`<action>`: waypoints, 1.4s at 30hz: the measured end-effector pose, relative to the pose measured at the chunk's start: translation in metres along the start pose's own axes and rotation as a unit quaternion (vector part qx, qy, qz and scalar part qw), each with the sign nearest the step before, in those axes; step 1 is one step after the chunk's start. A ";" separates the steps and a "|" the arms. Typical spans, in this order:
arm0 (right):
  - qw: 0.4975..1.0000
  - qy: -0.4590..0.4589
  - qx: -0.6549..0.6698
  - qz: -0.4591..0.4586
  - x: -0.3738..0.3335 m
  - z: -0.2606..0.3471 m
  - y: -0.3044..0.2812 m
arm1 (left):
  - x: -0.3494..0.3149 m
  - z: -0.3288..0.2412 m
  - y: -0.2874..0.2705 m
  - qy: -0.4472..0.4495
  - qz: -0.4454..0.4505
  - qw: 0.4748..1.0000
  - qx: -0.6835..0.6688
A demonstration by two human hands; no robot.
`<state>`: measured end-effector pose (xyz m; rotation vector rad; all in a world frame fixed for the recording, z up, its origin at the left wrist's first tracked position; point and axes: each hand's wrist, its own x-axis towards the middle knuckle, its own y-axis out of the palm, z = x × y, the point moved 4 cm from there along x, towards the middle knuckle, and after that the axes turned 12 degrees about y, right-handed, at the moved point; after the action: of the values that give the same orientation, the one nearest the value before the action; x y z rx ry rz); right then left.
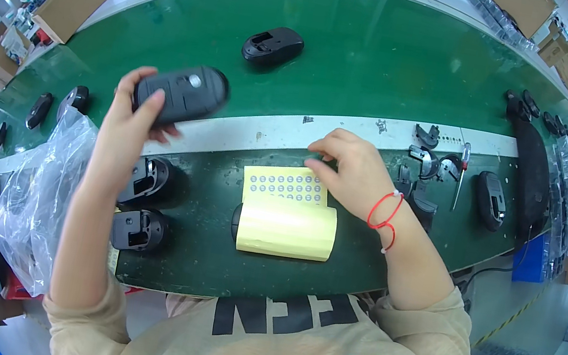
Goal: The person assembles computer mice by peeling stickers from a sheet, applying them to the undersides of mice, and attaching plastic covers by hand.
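Observation:
In my left hand [139,102], raised over the left of the bench, is a black computer mouse [183,94] with its underside showing and a small round silvery label on it. My right hand [350,166] hovers by the upper right corner of a yellow sticker sheet [287,183], its fingers half curled and a small gap between thumb and forefinger; I make out nothing between them. The sheet bears rows of small round stickers, and its lower part curls over, with a dark thing partly hidden under it. Two black mice with their compartments open [139,230] lie below my left hand.
Another black mouse [273,46] lies on the far green surface. A screwdriver [461,175], dark plastic parts [423,164] and a mouse [490,200] are at the right. Clear plastic bags [43,188] hang over the left edge. A light strip [254,130] crosses the bench.

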<state>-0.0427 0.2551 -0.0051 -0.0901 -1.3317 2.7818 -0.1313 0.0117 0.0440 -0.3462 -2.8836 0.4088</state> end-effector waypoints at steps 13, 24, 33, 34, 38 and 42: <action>0.996 -0.036 -0.014 0.078 0.001 0.003 0.010 | 0.031 0.022 0.000 0.198 -0.019 0.937 0.287; 0.937 0.084 0.277 0.196 0.009 -0.005 0.014 | -0.049 0.025 0.091 -0.025 0.217 0.973 0.075; 0.961 -0.039 0.196 0.193 0.006 0.007 0.017 | -0.046 0.057 0.086 -0.094 0.143 0.984 -0.044; 0.962 -0.032 0.193 0.192 0.007 0.005 0.017 | -0.046 0.056 0.086 -0.129 0.125 0.979 -0.099; 0.932 0.056 0.263 0.241 0.012 -0.007 0.020 | -0.047 0.050 0.086 -0.035 0.151 0.985 -0.069; 0.931 0.071 0.272 0.235 0.013 -0.015 0.023 | -0.048 0.050 0.084 -0.091 0.168 0.979 -0.065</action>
<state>-0.0555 0.2533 -0.0324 -0.6412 -0.5140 3.3366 -0.0809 0.0657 -0.0363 -0.8694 -3.0402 0.3189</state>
